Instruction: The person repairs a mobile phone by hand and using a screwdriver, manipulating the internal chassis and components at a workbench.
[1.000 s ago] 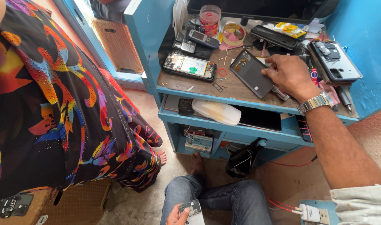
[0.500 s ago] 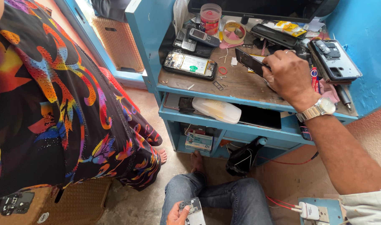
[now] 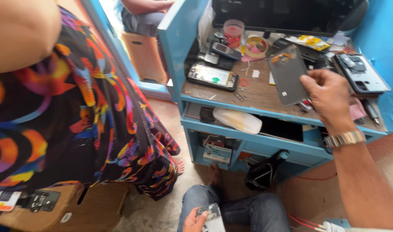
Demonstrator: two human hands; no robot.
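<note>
Panel (image 3: 288, 73) lifted in right hand (image 3: 331, 96).

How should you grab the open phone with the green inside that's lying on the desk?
The open phone lies flat on the desk, long and thin. Best to pinch its two long edges near the middle, coming down from above on the front side, where there's bare wood. That likely keeps fingers off the exposed insides. The right hand is busy holding a grey back panel.

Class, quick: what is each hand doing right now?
Left hand: closed on a small phone part.
Right hand: holding a dark phone back panel.
</note>
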